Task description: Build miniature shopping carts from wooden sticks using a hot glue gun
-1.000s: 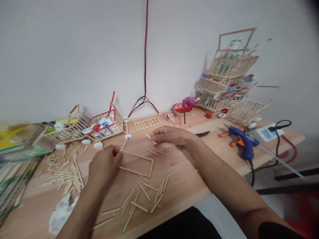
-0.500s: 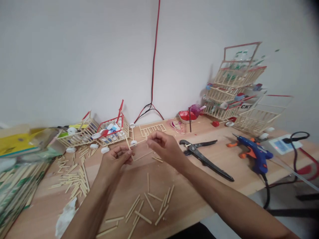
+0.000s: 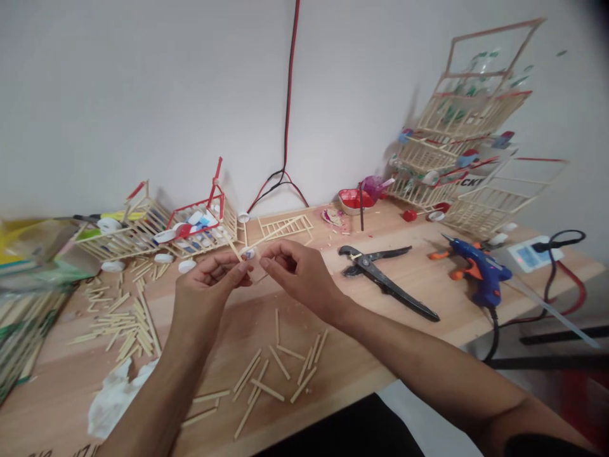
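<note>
Both hands are raised above the wooden table point(image 3: 409, 330), close together. My left hand point(image 3: 209, 282) pinches one corner of a thin stick frame point(image 3: 280, 231) that tilts up toward the wall. The fingers of my right hand point(image 3: 295, 270) are closed on the same frame next to the left fingertips. Loose short sticks point(image 3: 273, 371) lie scattered on the table below the hands.
Black pliers point(image 3: 385, 282) lie right of the hands, then a blue glue gun point(image 3: 478, 270). Stick baskets point(image 3: 171, 231) stand at the back left, a taller stack point(image 3: 466, 152) at back right. A ladder-like stick panel point(image 3: 285, 225), a red bowl point(image 3: 352, 200) and a stick pile point(image 3: 124, 320) are nearby.
The rectangular stick frame lay flat on the table a second ago. Both hands have lifted it off the table and brought it up between them.
</note>
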The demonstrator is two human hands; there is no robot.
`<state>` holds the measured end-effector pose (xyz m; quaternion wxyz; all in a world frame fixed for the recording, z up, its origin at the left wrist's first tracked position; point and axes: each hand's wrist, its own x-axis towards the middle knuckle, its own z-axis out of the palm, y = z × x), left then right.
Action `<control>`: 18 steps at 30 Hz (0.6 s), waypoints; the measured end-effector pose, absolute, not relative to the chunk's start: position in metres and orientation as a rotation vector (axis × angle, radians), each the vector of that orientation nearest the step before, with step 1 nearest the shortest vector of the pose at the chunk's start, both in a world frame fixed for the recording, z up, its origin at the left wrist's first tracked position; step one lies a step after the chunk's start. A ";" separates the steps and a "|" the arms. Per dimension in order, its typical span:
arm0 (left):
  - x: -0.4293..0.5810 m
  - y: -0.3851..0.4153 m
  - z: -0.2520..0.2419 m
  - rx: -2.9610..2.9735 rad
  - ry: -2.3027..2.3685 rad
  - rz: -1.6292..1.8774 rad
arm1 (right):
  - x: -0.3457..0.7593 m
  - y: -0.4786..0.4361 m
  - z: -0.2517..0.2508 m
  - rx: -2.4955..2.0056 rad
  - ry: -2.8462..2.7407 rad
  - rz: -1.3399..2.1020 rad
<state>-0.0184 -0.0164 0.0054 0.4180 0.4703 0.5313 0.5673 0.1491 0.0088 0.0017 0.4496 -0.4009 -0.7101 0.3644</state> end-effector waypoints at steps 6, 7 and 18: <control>-0.014 -0.020 0.008 1.235 1.393 1.427 | 0.150 0.010 -0.002 -1.007 -1.753 0.930; -0.013 -0.020 0.009 1.240 1.397 1.430 | 0.149 0.010 -0.003 -1.011 -1.753 0.931; -0.011 -0.022 0.012 1.235 1.360 1.431 | 0.145 0.009 -0.006 -0.993 -1.749 0.886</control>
